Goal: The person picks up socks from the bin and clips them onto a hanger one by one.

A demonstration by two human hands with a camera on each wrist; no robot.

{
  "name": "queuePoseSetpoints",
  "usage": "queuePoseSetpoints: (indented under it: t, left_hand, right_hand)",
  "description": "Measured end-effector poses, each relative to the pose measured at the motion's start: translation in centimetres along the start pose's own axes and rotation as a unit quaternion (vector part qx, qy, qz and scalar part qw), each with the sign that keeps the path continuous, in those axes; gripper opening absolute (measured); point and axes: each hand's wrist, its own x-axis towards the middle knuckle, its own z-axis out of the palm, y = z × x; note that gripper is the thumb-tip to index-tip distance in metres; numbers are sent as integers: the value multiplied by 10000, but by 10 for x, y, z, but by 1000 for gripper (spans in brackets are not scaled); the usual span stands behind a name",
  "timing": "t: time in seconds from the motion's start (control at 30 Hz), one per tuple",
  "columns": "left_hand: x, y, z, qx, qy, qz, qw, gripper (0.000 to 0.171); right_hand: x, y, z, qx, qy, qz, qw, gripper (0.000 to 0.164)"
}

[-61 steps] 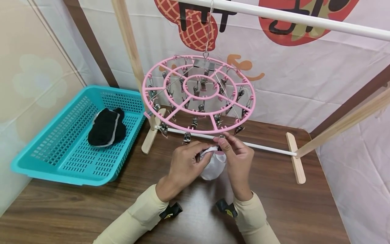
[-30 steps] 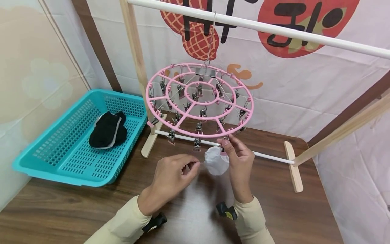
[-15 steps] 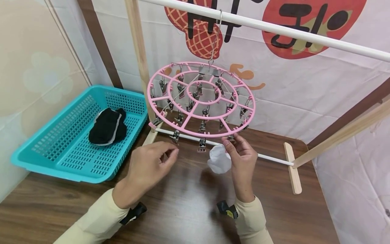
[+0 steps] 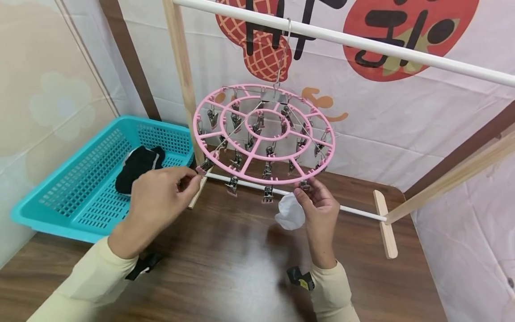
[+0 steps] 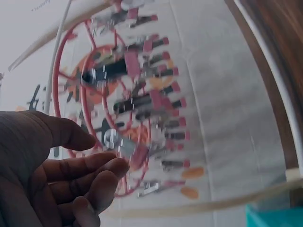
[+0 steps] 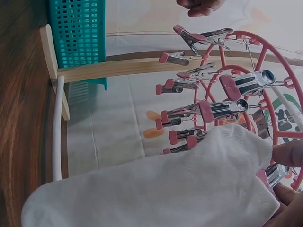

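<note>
A white sock (image 6: 151, 179) hangs at the front of the pink round clip hanger (image 4: 246, 166), caught in a metal clip (image 6: 277, 174) with pink tips. My right hand (image 4: 319, 210) pinches this clip between thumb and fingers; the right wrist view shows them at the sock's cuff. My left hand (image 4: 161, 201) is in the air between the hanger and the teal basket (image 4: 96, 228), holding nothing. In the left wrist view, its thumb and loosely bent fingers stand apart, with hanger clips blurred behind them. Black socks (image 4: 138, 167) lie in the basket, partly behind my left hand.
The hanger hooks over a white rod (image 4: 346, 39) on a wooden stand, with a lower bar (image 4: 362, 212) near the table. Wooden feet (image 4: 386, 223) rest on the brown table (image 4: 233, 268). Several other metal clips (image 4: 268, 193) dangle from the rings.
My left hand has let go of the white sock and moved left toward the basket. My right hand stays at the clip. The sock hangs from the hanger.
</note>
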Motion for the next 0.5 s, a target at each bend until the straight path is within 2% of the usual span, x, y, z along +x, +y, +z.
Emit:
queuePoseSetpoints:
  t: [0.17,0.3,0.5]
  left_hand:
    - [13,-17,-13,-127,-484,-482,9976,17]
    - [22,-33,-22,-372,-826,-890,9919,22]
    - [33,-50,-26,-485,-1014,-1218,9862,28]
  right_hand:
    - [1,0,0,-8,28,57,10000,38]
    - [1,0,0,-58,51,97,9999,38]
    - [1,0,-1,-192,127,97,9997,36]
